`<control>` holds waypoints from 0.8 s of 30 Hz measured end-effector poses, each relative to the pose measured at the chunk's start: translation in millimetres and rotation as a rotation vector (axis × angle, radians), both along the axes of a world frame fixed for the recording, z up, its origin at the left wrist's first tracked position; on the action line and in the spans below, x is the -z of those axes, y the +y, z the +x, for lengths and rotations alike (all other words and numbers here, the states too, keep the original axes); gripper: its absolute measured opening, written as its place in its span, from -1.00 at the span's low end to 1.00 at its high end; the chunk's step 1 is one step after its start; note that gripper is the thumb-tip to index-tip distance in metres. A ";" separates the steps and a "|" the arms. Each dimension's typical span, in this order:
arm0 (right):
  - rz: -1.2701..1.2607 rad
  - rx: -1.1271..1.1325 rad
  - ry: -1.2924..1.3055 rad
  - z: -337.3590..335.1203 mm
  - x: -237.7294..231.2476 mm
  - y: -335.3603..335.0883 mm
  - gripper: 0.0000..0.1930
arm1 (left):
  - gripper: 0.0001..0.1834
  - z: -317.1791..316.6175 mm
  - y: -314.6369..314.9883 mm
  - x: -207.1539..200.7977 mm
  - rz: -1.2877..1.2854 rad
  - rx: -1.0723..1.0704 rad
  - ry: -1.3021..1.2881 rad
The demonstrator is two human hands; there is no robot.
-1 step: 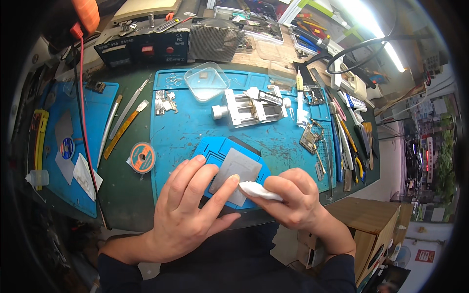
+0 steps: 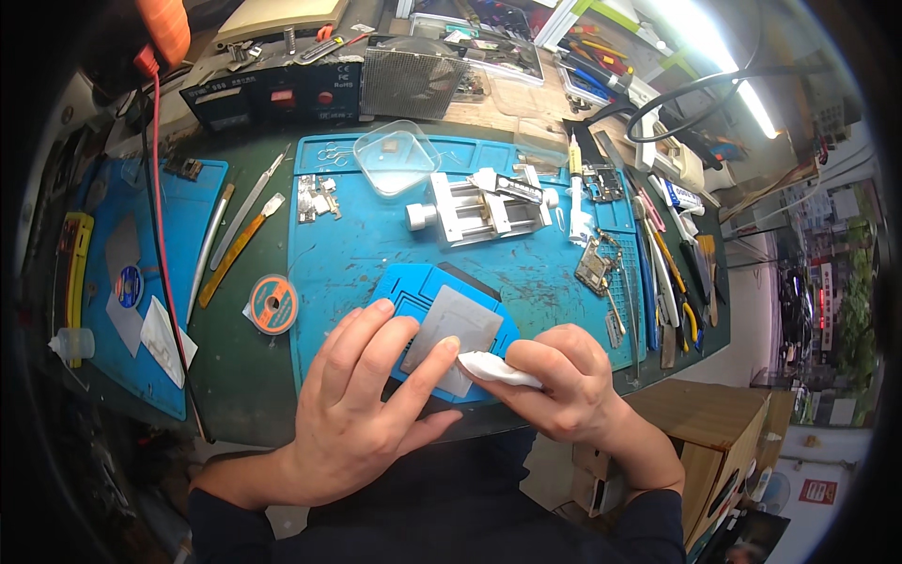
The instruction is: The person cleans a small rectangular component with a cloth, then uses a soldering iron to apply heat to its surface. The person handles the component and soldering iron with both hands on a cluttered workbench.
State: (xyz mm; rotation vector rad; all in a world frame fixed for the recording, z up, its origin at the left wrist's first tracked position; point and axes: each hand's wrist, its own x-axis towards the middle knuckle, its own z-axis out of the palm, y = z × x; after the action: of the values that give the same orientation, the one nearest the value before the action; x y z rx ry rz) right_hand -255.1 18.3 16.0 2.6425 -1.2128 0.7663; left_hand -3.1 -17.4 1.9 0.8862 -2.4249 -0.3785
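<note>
A thin grey metal sheet [image 2: 460, 324] lies tilted on a small blue grooved pad [image 2: 399, 282] at the near edge of the bench. My left hand [image 2: 362, 395] is open, fingers spread; its index fingertip presses on the sheet and other fingertips rest by the pad's left side. My right hand [image 2: 564, 381] pinches a folded white wipe [image 2: 498, 369], whose tip meets the sheet's lower right edge. Beyond the pad stands a metal clamp fixture [image 2: 489, 207] with a small dark-labelled tube lying across it.
A blue work mat [image 2: 357, 244] carries a clear plastic box [image 2: 396, 158], a syringe [image 2: 575, 179] and circuit boards [image 2: 594, 268]. An orange spool [image 2: 272, 304] sits left; pliers and tweezers line the right edge. A black-and-red cable [image 2: 162, 235] crosses the left side.
The white wipe in my right hand has shifted very slightly at the sheet's edge. My left hand has stayed in place.
</note>
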 end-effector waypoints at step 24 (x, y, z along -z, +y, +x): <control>0.299 0.345 -0.697 -12.3 4.0 -1.6 -0.59 | 0.01 -0.5 2.4 -2.1 -0.058 -0.050 -0.023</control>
State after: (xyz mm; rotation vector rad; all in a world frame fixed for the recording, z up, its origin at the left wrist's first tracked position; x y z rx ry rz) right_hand -267.3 16.7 11.9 2.3073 -2.0154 1.6120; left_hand -3.7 -15.0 4.0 0.9289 -2.4168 -0.2799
